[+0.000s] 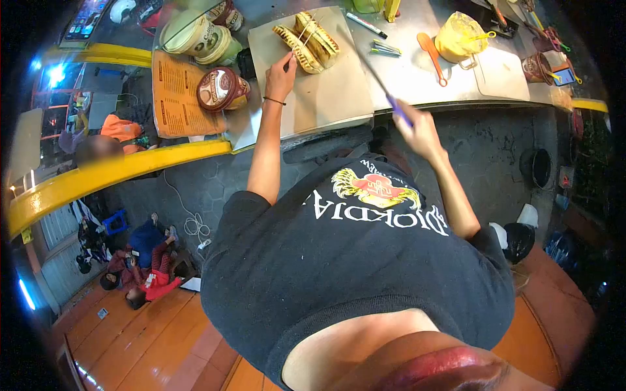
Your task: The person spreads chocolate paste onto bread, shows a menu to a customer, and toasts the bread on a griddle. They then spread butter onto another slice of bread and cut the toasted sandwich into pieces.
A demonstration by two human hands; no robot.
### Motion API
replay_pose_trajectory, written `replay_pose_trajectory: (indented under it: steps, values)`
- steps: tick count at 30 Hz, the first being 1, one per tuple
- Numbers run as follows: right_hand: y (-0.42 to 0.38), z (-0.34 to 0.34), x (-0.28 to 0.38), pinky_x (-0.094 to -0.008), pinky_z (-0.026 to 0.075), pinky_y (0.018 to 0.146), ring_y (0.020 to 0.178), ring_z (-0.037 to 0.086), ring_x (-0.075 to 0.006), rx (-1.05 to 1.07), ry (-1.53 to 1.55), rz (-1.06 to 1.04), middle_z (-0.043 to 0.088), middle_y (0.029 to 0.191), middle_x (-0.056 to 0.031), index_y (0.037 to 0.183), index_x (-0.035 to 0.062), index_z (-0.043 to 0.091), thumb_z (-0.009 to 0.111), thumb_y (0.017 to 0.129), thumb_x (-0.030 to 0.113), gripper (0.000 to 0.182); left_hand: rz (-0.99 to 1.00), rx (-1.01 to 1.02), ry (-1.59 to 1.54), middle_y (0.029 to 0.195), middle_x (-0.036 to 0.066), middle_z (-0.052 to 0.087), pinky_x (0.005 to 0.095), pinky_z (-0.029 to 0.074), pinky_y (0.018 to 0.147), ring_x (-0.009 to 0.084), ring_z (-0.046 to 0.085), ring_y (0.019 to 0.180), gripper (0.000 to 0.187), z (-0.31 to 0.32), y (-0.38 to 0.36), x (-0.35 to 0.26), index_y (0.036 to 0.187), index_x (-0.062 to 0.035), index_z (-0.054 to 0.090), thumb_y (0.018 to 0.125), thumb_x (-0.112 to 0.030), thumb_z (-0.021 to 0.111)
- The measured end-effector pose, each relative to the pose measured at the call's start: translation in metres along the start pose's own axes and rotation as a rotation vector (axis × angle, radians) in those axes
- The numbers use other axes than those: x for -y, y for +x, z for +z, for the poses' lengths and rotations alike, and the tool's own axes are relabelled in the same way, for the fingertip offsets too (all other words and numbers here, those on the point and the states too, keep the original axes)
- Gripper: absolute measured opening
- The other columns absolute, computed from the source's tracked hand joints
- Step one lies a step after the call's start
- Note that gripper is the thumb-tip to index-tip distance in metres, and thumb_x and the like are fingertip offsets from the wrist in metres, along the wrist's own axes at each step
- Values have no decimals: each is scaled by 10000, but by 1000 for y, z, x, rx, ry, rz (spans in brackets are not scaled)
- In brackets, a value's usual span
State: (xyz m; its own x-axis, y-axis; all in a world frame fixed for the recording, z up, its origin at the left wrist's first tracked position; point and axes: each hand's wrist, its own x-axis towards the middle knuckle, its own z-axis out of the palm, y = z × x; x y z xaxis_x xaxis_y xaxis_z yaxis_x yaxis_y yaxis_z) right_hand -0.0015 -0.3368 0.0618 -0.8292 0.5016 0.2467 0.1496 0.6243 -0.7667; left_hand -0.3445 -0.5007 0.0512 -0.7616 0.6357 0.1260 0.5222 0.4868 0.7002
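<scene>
A grilled sandwich (pixel 313 36) with dark grill stripes lies in two pieces on brown paper (pixel 326 98), thin pale strands stretching between the pieces. My left hand (pixel 281 77) has its fingers closed at the near-left edge of one piece. In my right hand (pixel 418 133) is a knife (pixel 377 73), gripped by its purple handle, its blade reaching over the paper towards the sandwich and apart from it. Right of the blade are a marker (pixel 366 25), a small bundle of thin sticks (pixel 386 48) and an orange spatula (pixel 432 58).
A yellow tub (pixel 458 38) with a utensil in it stands at the right. Left of the paper are a brown-lidded tub (pixel 222 89), several more tubs and an orange menu sheet (pixel 177 98). A yellow rail (pixel 130 173) runs along the left. People sit on the floor behind.
</scene>
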Motion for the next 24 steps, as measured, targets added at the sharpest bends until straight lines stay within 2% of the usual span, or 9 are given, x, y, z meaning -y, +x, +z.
replay_pose_trajectory:
  steps: [1, 3, 7, 10, 14, 17, 19, 22, 24]
  values:
    - [31, -12, 13, -347, 479, 559, 512, 581, -203, 180, -16, 326, 624, 680, -197, 1286, 55, 568, 589, 884, 245, 445, 10, -1, -38, 1043, 261, 640, 419, 491, 855, 419, 613, 1006, 388, 1, 0, 2, 1160, -36, 650, 921, -327, 556]
    - [75, 26, -26, -320, 435, 499, 499, 512, -121, 100, 324, 453, 614, 641, -127, 1293, 70, 573, 586, 906, 220, 415, 32, -11, -35, 977, 238, 666, 399, 502, 815, 384, 642, 923, 377, 7, 1, 12, 1162, -46, 654, 929, -323, 549]
    - [121, 85, -16, -470, 510, 731, 784, 663, -364, 246, -49, 243, 682, 837, -195, 1187, 169, 637, 569, 860, 306, 361, -142, 71, -327, 725, 108, 632, 334, 508, 581, 197, 621, 617, 364, 18, -2, 29, 1256, -92, 601, 968, -290, 502]
    - [118, 95, 2, -467, 491, 643, 705, 649, -388, 188, -137, 178, 652, 762, -219, 1148, 146, 656, 562, 863, 290, 333, -307, -95, -1019, 674, 35, 497, 287, 440, 429, 89, 508, 524, 394, 19, -41, -7, 1362, -132, 483, 990, -259, 460]
    - [114, 98, 13, -494, 481, 647, 695, 628, -421, 200, -160, 165, 645, 748, -227, 1123, 127, 646, 551, 870, 272, 308, -518, -361, -1063, 698, 6, 488, 215, 400, 393, 74, 471, 484, 382, 62, -56, -13, 1356, -134, 468, 1006, -283, 435]
    - [112, 113, 4, -454, 484, 609, 655, 635, -374, 174, -76, 137, 633, 697, -206, 1114, 100, 643, 563, 878, 256, 295, -389, -55, -615, 747, 103, 585, 352, 486, 466, 202, 586, 555, 399, 68, -48, -30, 1365, -89, 445, 1001, -248, 410]
    - [118, 114, 2, -418, 486, 574, 617, 643, -326, 159, -25, 114, 628, 652, -175, 1107, 81, 644, 568, 888, 251, 288, 146, -223, 61, 897, 227, 634, 454, 524, 597, 352, 653, 735, 443, 73, -28, -12, 1376, 8, 374, 963, -147, 414]
    - [122, 116, 5, -275, 437, 459, 528, 546, -94, 287, 742, 441, 546, 619, -13, 1053, -6, 649, 564, 921, 244, 296, 83, 8, 208, 977, 303, 621, 505, 512, 715, 449, 625, 838, 487, 29, -9, -60, 1355, 60, 367, 923, -149, 456]
    - [110, 102, 4, -276, 440, 456, 502, 529, -101, 302, 843, 521, 542, 628, -17, 1085, -1, 635, 558, 927, 246, 304, 9, 193, 410, 956, 302, 622, 503, 513, 699, 446, 628, 828, 537, 16, 0, -85, 1388, 11, 361, 906, -181, 498]
